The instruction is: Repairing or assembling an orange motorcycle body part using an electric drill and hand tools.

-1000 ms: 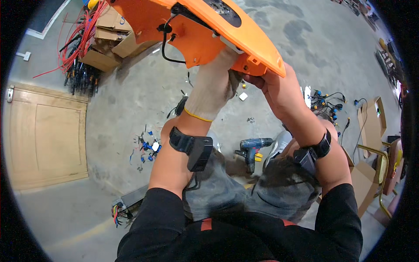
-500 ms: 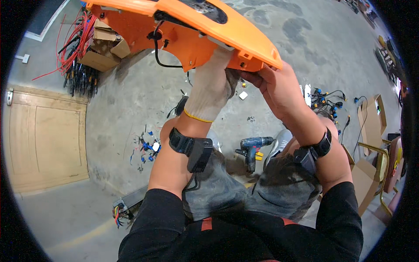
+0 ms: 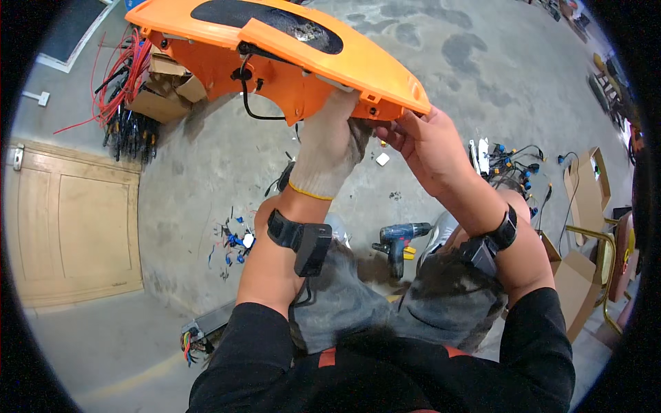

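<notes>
Held up in front of me is a large curved orange plastic panel (image 3: 375, 69) with a dark oval inset on its top face. A black cable (image 3: 248, 103) loops from a hole on its inner side. My left hand (image 3: 329, 144), in a whitish knit glove soiled dark near the fingers, grips the panel's near edge from below; its fingertips are hidden. My bare right hand (image 3: 428, 148) is closed at the panel's right end, the thumb against the rim and the fingers curled beneath it. Whether those fingers also pinch some small part, I cannot make out.
A cordless drill (image 3: 397, 244) stands on the concrete floor between my feet. Connector-ended cables (image 3: 520, 165) lie at right, near an open cardboard box (image 3: 589, 182) and a metal-framed chair (image 3: 609, 275). More small wires (image 3: 234, 241) lie at left, red cables (image 3: 124, 86) beyond.
The panel has tipped and shifted slightly left, showing more of its top face and dark inset. My right hand has moved slightly left and down with its end.
</notes>
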### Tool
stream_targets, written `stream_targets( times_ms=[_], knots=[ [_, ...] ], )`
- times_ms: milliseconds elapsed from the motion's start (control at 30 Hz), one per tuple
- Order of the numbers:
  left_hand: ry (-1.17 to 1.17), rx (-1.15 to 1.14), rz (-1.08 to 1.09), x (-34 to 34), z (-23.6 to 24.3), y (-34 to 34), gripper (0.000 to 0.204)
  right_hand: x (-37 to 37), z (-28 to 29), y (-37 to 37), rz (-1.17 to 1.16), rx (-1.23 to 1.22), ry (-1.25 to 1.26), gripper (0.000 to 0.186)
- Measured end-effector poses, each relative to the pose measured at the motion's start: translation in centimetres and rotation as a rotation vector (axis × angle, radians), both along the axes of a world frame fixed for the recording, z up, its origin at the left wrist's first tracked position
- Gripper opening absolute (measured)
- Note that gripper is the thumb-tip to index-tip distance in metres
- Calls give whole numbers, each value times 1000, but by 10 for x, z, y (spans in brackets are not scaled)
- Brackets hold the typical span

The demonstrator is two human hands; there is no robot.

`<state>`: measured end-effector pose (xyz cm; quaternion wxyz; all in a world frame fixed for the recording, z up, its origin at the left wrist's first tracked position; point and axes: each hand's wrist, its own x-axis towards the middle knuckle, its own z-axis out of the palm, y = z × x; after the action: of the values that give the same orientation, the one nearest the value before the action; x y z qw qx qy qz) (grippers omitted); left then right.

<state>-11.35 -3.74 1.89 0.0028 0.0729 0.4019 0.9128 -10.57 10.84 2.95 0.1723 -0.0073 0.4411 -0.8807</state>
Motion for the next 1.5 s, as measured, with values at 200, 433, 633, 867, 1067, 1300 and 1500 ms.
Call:
stream_targets(
  times_ms=[200, 433, 633, 867, 1067, 1300, 1500],
  knots=[
    [-4, 12, -10, -4, -5, -4, 36, -5, -9, 5, 21, 11, -80, 24],
    [-33, 61, 53, 6, 6, 9, 37, -8, -7, 9, 34, 90, -86, 26],
    [-156, 146, 126, -2, 5, -17, 32, -31, -42, 5, 19, 365, -24, 32],
    [-223, 179, 11, -29, 2, -54, 30, -58, -236, 25, 210, 1042, 20, 22],
    [-283, 343, 149, -29, -11, -45, 30, -7, -407, 30, 243, 1455, 62, 22],
    [-333, 329, 377, -14, -10, -72, 30, 24, -431, -74, 420, 1511, 147, 35],
    [-432, 286, 411, -12, -33, -99, 34, 32, -435, -106, 296, 1408, 16, 30]
  ],
)
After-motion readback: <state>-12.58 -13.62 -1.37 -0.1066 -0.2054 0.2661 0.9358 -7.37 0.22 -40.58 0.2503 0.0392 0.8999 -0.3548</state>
